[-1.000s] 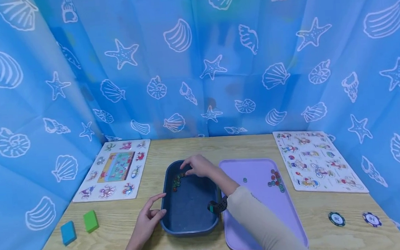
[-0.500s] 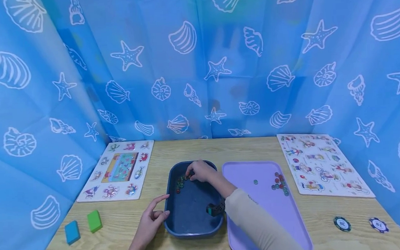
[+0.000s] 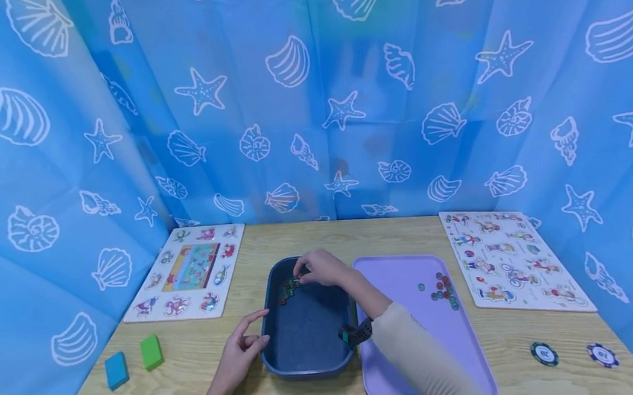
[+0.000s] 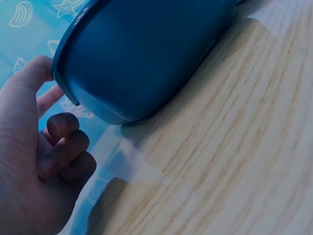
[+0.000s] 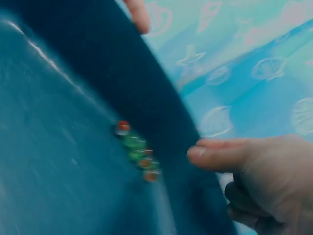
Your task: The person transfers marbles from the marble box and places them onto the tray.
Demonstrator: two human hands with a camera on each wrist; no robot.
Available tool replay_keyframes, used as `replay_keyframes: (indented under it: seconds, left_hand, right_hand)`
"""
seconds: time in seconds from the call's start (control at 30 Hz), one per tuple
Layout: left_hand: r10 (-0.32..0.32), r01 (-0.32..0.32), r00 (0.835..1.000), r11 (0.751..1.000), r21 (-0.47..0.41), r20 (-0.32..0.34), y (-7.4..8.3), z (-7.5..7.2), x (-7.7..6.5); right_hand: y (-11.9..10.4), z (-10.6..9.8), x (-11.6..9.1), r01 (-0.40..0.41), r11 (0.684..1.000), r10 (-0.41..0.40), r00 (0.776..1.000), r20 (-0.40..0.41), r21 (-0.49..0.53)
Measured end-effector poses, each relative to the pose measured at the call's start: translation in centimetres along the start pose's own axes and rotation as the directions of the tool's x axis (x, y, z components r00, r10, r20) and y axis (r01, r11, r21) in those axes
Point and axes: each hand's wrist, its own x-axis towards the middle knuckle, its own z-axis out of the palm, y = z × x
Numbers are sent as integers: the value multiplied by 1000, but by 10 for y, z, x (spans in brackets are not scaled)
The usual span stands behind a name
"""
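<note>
A deep dark-blue bin stands mid-table, with several red and green glass marbles along its far left side. Above them my right hand reaches in, thumb and forefinger together, pinching what appears to be a marble. The pinched piece is mostly hidden behind the fingertips. In the right wrist view, other marbles lie at the foot of the bin wall. My left hand touches the bin's left rim with thumb and forefinger from outside. Its other fingers hang loosely curled in the left wrist view.
A lilac tray right of the bin carries a cluster of marbles and a lone green marble. Picture boards flank both sides. Blue and green blocks lie left, two poker chips right.
My right hand has gone down to the marbles in the bin, closed its fingertips and drawn slightly rightward. The lone green marble has rolled right across the tray. My left hand stays at the rim.
</note>
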Motion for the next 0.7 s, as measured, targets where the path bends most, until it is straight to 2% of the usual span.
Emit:
replay_keyframes:
  seconds: [0.07,0.17,0.33,0.5,0.7]
  left_hand:
    - [-3,3,1000,1000,6,-2,0,1,-1]
    - [16,-16,1000,1000,4,-4,1,1,-2]
    - [20,-20,1000,1000,8,-7,5,2,-2]
    - [-15,16,1000,1000,19,-22,5,3,-2]
    - [-60,61,998,998,24,-33,5,6,-2]
  right_hand:
    - [0,-13,-12,36,998,-34,999,-40,50]
    - [7,-30,-33,50,994,-40,994,-105,97]
    - [42,-47,-73,-11,993,34,980,-197,120]
    - [88,-42,-109,-122,987,141,965,-222,101]
    - [122,-29,-137,-212,972,227,959,-167,101]
